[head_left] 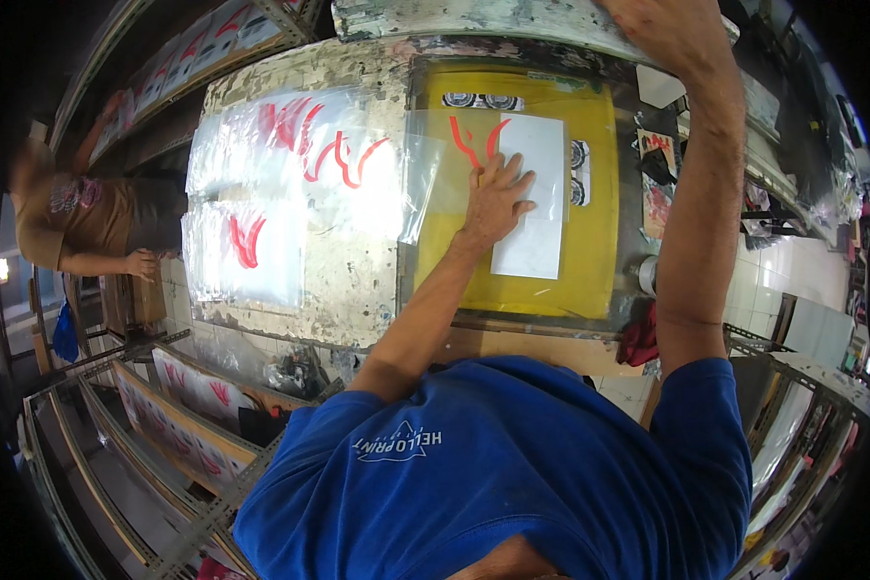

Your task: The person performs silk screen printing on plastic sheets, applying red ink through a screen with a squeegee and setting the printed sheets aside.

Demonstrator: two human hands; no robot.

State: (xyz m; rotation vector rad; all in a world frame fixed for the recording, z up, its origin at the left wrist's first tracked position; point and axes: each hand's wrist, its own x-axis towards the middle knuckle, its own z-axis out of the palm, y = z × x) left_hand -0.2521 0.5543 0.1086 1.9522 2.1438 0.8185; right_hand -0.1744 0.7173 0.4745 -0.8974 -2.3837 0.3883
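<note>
My left hand [498, 198] lies flat with its fingers spread, pressing on a white sheet [532, 246] and the clear plastic film with red curved strokes [466, 137] beside it. Both lie over a yellow board [590, 261]. Far ahead, my right hand [662, 34] reaches to the whitish, paint-stained bar [493, 17] along the back of the table. The upper edge of the picture cuts off its fingers, so its grip is hidden. Small printed pictures of round dark shapes [579, 174] show on the board to the right of the sheet.
Clear films with red prints [246, 242] cover much of the stained table [358, 309] on the left. Another person [87, 222] stands at the far left beside a rack [179, 72] of printed sheets. More racks [155, 454] stand lower left. A red cloth [638, 338] hangs near my right arm.
</note>
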